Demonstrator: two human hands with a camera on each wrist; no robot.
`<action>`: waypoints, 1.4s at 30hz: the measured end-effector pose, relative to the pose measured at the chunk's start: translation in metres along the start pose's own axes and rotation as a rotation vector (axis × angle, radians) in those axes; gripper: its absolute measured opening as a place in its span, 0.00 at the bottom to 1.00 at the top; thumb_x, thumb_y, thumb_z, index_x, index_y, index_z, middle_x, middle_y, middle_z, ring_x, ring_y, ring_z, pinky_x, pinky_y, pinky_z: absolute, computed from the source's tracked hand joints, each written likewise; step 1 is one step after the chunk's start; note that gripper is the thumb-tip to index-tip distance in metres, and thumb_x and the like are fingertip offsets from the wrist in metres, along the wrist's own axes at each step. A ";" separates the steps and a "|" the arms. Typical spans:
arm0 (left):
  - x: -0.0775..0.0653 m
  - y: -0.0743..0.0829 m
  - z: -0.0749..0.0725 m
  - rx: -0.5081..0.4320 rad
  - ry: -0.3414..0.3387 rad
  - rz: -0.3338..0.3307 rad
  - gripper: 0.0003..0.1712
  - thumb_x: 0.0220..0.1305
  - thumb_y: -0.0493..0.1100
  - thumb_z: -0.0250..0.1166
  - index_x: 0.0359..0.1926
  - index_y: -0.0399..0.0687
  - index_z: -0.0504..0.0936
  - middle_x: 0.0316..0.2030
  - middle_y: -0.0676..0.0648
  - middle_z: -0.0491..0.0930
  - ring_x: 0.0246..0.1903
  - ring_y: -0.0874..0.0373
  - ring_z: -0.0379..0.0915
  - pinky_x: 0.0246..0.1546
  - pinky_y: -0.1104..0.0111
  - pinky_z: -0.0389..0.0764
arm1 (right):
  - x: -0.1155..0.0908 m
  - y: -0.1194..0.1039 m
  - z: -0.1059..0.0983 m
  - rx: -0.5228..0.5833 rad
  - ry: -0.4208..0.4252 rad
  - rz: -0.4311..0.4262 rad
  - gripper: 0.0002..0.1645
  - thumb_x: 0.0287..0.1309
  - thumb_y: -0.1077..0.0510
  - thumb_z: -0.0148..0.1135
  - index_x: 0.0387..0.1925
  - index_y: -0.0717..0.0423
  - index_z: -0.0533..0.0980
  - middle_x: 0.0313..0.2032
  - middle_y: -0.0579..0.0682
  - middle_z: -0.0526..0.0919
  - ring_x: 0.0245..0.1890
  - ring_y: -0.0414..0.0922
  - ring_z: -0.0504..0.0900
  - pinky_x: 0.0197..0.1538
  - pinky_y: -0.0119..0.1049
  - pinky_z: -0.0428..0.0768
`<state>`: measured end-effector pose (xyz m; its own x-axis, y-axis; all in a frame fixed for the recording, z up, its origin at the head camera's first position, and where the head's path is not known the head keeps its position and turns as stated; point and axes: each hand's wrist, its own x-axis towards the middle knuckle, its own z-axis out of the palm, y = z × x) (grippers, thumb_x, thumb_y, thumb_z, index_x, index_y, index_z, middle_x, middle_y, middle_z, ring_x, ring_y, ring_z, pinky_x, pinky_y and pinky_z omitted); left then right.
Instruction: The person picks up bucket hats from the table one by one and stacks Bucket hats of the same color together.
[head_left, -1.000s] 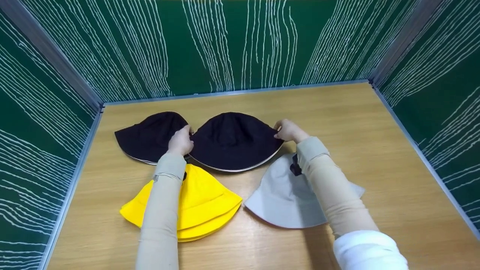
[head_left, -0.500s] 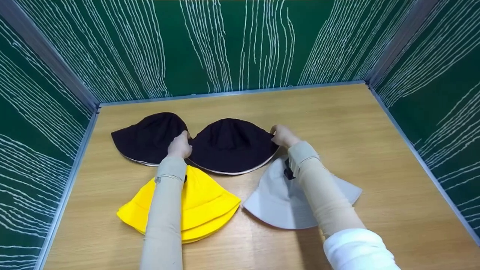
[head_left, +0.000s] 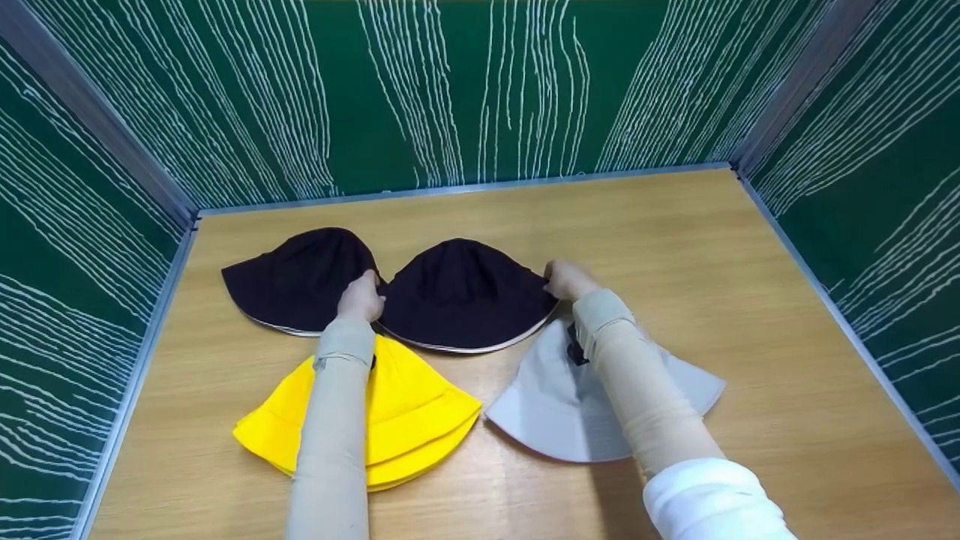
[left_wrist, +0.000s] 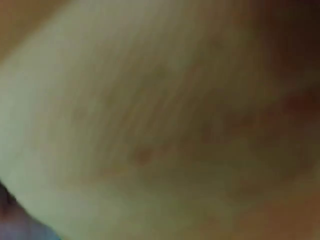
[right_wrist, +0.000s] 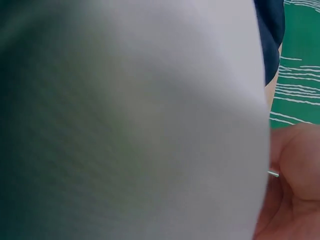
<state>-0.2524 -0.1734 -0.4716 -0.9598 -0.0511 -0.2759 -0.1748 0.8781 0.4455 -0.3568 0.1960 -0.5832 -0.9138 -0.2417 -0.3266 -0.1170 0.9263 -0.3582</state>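
Observation:
A black bucket hat (head_left: 465, 300) with a pale brim edge lies crown-away near the middle of the table. My left hand (head_left: 361, 297) pinches the left end of its brim, where a second black bucket hat (head_left: 300, 277) lies alongside. At the right end of the brim, my right hand (head_left: 568, 280) holds the cloth between thumb and curled fingers; some fingertips are hidden. In the left wrist view there is mostly blurred skin. Pale blur fills most of the right wrist view, with part of the right hand (right_wrist: 302, 170) at the edge.
Nearer me, two yellow bucket hats (head_left: 412, 420) lie stacked under my left forearm. A grey bucket hat (head_left: 555, 412) with a dark strap piece (head_left: 576, 346) is partly covered by my right forearm. Green panels (head_left: 465, 90) with white wavy lines wall the wooden table (head_left: 787, 360).
The held black hat has come slightly towards me and settled lower, both hands keeping their hold on its brim. The right hand has shifted a little nearer and to the left.

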 end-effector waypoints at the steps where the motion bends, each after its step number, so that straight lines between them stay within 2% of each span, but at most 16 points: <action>1: 0.000 0.000 0.001 -0.003 -0.001 -0.002 0.18 0.66 0.36 0.55 0.55 0.35 0.67 0.53 0.33 0.74 0.54 0.38 0.71 0.56 0.53 0.71 | -0.007 -0.004 -0.003 0.001 0.016 -0.020 0.16 0.59 0.55 0.59 0.45 0.62 0.77 0.43 0.58 0.82 0.44 0.55 0.79 0.49 0.47 0.76; 3: 0.000 -0.001 0.002 0.000 -0.001 -0.001 0.17 0.66 0.35 0.55 0.54 0.35 0.68 0.53 0.32 0.74 0.53 0.38 0.71 0.55 0.53 0.71 | -0.034 -0.028 -0.021 0.009 -0.017 -0.004 0.16 0.58 0.58 0.59 0.45 0.64 0.77 0.44 0.60 0.82 0.46 0.55 0.79 0.51 0.47 0.76; 4: 0.000 -0.001 0.003 0.003 0.002 0.002 0.17 0.66 0.35 0.55 0.54 0.34 0.68 0.53 0.32 0.74 0.53 0.38 0.71 0.55 0.53 0.71 | -0.035 -0.031 -0.022 0.004 -0.019 0.009 0.16 0.57 0.58 0.58 0.44 0.65 0.77 0.44 0.60 0.82 0.46 0.56 0.79 0.51 0.48 0.76; 7: 0.000 -0.001 0.004 0.002 0.013 0.004 0.16 0.65 0.35 0.55 0.53 0.34 0.68 0.52 0.32 0.75 0.53 0.37 0.71 0.55 0.53 0.71 | -0.069 -0.058 -0.042 0.009 -0.003 0.005 0.14 0.55 0.61 0.56 0.41 0.67 0.77 0.43 0.62 0.82 0.45 0.57 0.80 0.50 0.48 0.76; 8: 0.000 -0.001 0.004 0.001 0.015 0.002 0.16 0.65 0.35 0.55 0.53 0.34 0.68 0.52 0.32 0.75 0.53 0.37 0.71 0.55 0.53 0.71 | -0.081 -0.069 -0.050 0.011 -0.030 0.031 0.15 0.56 0.62 0.55 0.43 0.68 0.76 0.46 0.63 0.81 0.48 0.58 0.79 0.53 0.50 0.75; 10: 0.000 -0.001 0.004 0.005 0.016 0.001 0.16 0.66 0.36 0.55 0.53 0.34 0.69 0.52 0.32 0.75 0.53 0.38 0.71 0.55 0.53 0.71 | -0.090 -0.075 -0.054 0.011 -0.019 0.015 0.15 0.55 0.63 0.54 0.42 0.69 0.77 0.45 0.64 0.81 0.46 0.58 0.79 0.52 0.49 0.75; 13: -0.001 -0.001 0.003 0.006 0.012 -0.009 0.16 0.66 0.37 0.55 0.53 0.35 0.69 0.52 0.33 0.75 0.53 0.38 0.71 0.55 0.53 0.71 | -0.097 -0.078 -0.056 0.006 -0.008 0.008 0.12 0.54 0.64 0.53 0.38 0.68 0.76 0.41 0.63 0.82 0.40 0.56 0.79 0.47 0.47 0.76; 18: -0.005 -0.003 0.000 -0.003 0.018 -0.017 0.17 0.66 0.38 0.57 0.53 0.36 0.69 0.52 0.34 0.75 0.52 0.39 0.72 0.54 0.53 0.71 | -0.103 -0.079 -0.058 -0.009 0.005 0.057 0.08 0.54 0.65 0.50 0.32 0.63 0.75 0.37 0.59 0.81 0.33 0.50 0.72 0.41 0.45 0.73; 21: -0.008 -0.004 -0.003 -0.016 0.025 -0.025 0.17 0.66 0.39 0.57 0.53 0.36 0.69 0.52 0.34 0.75 0.52 0.40 0.72 0.54 0.53 0.71 | -0.105 -0.079 -0.061 -0.008 0.003 0.077 0.10 0.57 0.63 0.49 0.37 0.64 0.75 0.41 0.60 0.81 0.37 0.51 0.73 0.45 0.47 0.74; 25: -0.011 -0.002 -0.006 -0.037 0.043 -0.017 0.17 0.67 0.41 0.57 0.52 0.36 0.70 0.52 0.34 0.75 0.52 0.40 0.72 0.54 0.53 0.71 | -0.109 -0.082 -0.069 0.011 -0.008 0.078 0.17 0.59 0.60 0.48 0.46 0.67 0.73 0.48 0.64 0.79 0.47 0.57 0.76 0.53 0.51 0.73; 28: -0.013 0.003 -0.009 -0.045 0.065 0.010 0.17 0.66 0.42 0.57 0.51 0.36 0.70 0.51 0.34 0.76 0.50 0.41 0.72 0.54 0.54 0.71 | -0.112 -0.085 -0.076 0.020 0.004 0.065 0.21 0.59 0.59 0.49 0.50 0.68 0.72 0.52 0.65 0.77 0.53 0.60 0.74 0.57 0.52 0.71; 31: -0.016 0.010 -0.011 -0.070 0.076 0.053 0.18 0.66 0.42 0.57 0.51 0.35 0.71 0.48 0.35 0.77 0.47 0.42 0.73 0.52 0.54 0.72 | -0.115 -0.088 -0.084 0.044 0.028 0.033 0.21 0.61 0.59 0.50 0.52 0.69 0.72 0.53 0.66 0.76 0.55 0.61 0.73 0.59 0.52 0.70; 38: -0.035 0.021 -0.016 -0.177 0.028 0.138 0.17 0.68 0.42 0.56 0.51 0.33 0.73 0.43 0.37 0.77 0.42 0.46 0.72 0.49 0.58 0.73 | -0.136 -0.090 -0.090 0.125 0.070 -0.077 0.18 0.62 0.59 0.53 0.47 0.69 0.73 0.47 0.68 0.79 0.49 0.61 0.77 0.54 0.52 0.73; 42: -0.049 0.022 -0.019 -0.202 0.032 0.191 0.15 0.68 0.42 0.57 0.49 0.34 0.74 0.39 0.38 0.77 0.39 0.47 0.72 0.46 0.59 0.74 | -0.152 -0.084 -0.088 0.170 0.084 -0.116 0.16 0.63 0.59 0.53 0.46 0.68 0.74 0.44 0.68 0.80 0.46 0.61 0.78 0.50 0.52 0.74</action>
<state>-0.2135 -0.1608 -0.4325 -0.9855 0.0885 -0.1450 -0.0271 0.7609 0.6483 -0.2424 0.1803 -0.4267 -0.9281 -0.3120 -0.2033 -0.1620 0.8298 -0.5340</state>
